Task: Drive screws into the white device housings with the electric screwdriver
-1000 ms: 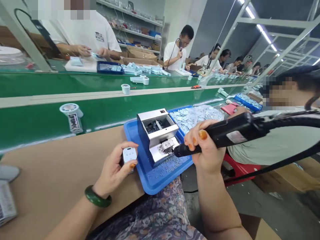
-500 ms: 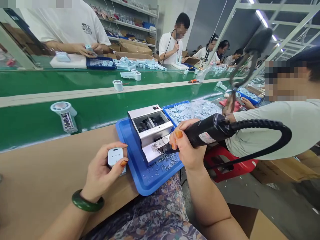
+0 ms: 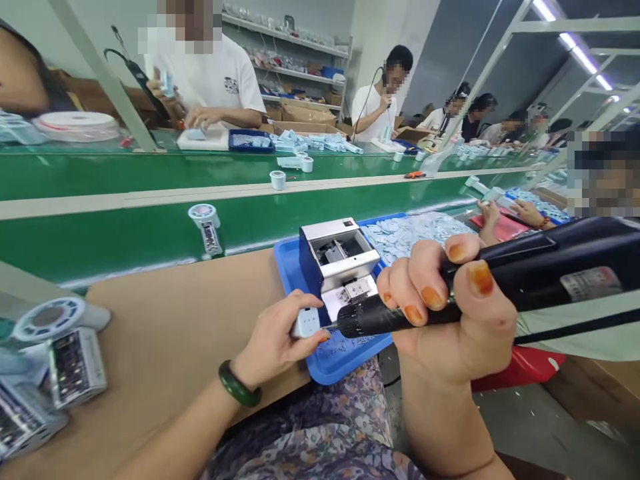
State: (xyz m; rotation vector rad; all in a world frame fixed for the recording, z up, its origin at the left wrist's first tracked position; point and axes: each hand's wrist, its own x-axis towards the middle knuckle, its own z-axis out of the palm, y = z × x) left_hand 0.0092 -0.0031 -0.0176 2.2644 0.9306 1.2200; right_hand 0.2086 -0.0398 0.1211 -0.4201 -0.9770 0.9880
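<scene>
Seemingly a driving step: left hand (image 3: 273,341) pinches white housing (image 3: 307,323) above blue tray (image 3: 295,283); right hand (image 3: 450,320) clenches black electric screwdriver (image 3: 500,293), bit (image 3: 327,327) at the housing's edge. Next calls for seating the bit square. Earlier, housing and screwdriver stood apart; now they meet.

the screwdriver (image 3: 505,283) is glossy black plastic, the small housing (image 3: 307,323) smooth white plastic, the box (image 3: 340,250) brushed metal, the tray (image 3: 293,270) shiny blue plastic.

Tray (image 3: 286,267): blue | bangle (image 3: 239,385): green | screwdriver (image 3: 530,273): black | lap fabric (image 3: 310,427): floral
</scene>
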